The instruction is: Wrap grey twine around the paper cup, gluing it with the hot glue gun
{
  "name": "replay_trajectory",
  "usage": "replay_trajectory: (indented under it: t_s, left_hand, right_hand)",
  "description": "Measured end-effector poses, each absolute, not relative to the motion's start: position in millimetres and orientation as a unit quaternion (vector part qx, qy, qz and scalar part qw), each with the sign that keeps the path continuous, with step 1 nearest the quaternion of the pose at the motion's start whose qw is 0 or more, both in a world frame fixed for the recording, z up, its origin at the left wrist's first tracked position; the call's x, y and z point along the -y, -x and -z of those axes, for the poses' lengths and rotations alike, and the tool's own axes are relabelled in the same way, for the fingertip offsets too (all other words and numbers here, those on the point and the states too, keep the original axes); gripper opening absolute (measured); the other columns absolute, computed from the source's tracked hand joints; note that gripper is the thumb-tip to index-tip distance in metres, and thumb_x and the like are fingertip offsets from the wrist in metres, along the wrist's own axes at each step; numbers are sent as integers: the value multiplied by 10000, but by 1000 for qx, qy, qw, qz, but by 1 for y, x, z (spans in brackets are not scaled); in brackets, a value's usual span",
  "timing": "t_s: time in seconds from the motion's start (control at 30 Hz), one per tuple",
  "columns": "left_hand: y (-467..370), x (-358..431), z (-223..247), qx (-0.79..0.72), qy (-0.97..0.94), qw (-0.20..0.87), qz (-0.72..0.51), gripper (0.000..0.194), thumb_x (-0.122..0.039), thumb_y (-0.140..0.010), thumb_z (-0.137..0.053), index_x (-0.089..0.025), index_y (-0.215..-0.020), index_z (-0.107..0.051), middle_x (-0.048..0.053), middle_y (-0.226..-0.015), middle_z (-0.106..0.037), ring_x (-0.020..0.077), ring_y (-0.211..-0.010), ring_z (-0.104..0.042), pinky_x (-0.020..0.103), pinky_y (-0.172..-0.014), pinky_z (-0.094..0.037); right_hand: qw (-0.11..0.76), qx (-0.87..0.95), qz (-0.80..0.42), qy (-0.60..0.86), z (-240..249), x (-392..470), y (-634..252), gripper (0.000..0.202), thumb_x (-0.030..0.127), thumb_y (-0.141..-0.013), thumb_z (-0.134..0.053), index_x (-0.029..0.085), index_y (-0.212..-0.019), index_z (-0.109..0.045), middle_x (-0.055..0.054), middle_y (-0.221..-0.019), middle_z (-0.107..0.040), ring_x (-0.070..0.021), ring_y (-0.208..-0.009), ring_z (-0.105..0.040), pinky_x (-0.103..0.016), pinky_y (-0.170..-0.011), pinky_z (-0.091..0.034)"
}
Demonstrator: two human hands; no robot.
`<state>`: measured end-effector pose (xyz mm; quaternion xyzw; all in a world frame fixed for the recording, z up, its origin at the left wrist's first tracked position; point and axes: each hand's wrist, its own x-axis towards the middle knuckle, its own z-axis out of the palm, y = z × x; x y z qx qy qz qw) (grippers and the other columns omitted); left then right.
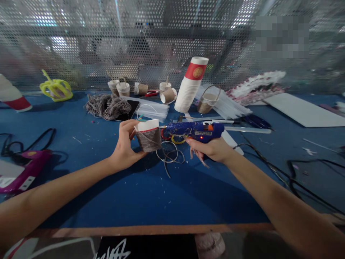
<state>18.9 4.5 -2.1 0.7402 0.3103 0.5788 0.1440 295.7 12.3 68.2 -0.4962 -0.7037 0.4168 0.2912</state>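
My left hand [126, 145] grips a paper cup [148, 136], tilted slightly, with grey-brown cord wound round most of its side. The cup's white top and a thin red line stay uncovered. In my right hand [212, 147] is a blue glue gun [192, 130] with a small red light lit. Its nozzle tip touches or nearly touches the cup's right side, near the red line. A clear glue stick [249, 129] sticks out of its back end. Loose cord [170, 162] trails on the table below the cup. My right fingers are partly hidden by the gun's handle.
Behind the cup lie a bundle of grey cord [107, 107], a phone [128, 110] and clear glue sticks [153, 109]. A tall leaning stack of paper cups [187, 94] stands near a cord-wrapped basket [206, 104]. A purple glue gun [29, 169] is at left; black cables [283, 176] run at right.
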Motion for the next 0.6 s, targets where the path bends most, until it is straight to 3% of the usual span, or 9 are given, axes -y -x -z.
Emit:
replay_trajectory:
  t_s: [0.33, 0.47, 0.6]
  left_hand:
    - [-20, -5, 2, -295, -741, 143, -587, 786, -309, -721, -839, -300, -1347, -364, 109, -1325, -369, 279, -1312, -510, 440, -1003, -573]
    - [-20, -5, 2, -295, -735, 145, -593, 763, -309, -727, -831, -303, -1334, -369, 108, -1320, -373, 296, -1333, -504, 448, -1002, -570]
    - [-20, -4, 2, -294, -734, 143, -596, 791, -324, -700, -857, -311, -1325, -373, 105, -1318, -376, 298, -1318, -513, 450, -989, -573]
  right_hand:
    - [286, 702, -421, 499, -87, -5, -290, 310, 345, -751, -650, 245, -506, -488, 42, -293, -478, -125, -275, -479, -296, -429, -543]
    - [283, 698, -418, 508, -88, -5, -290, 330, 347, -737, -655, 244, -467, -497, 35, -295, -485, -121, -267, -468, -283, -374, -489]
    - [287, 703, -422, 495, -85, -7, -291, 347, 360, -745, -682, 255, -468, -501, 45, -298, -494, -128, -273, -490, -296, -400, -516]
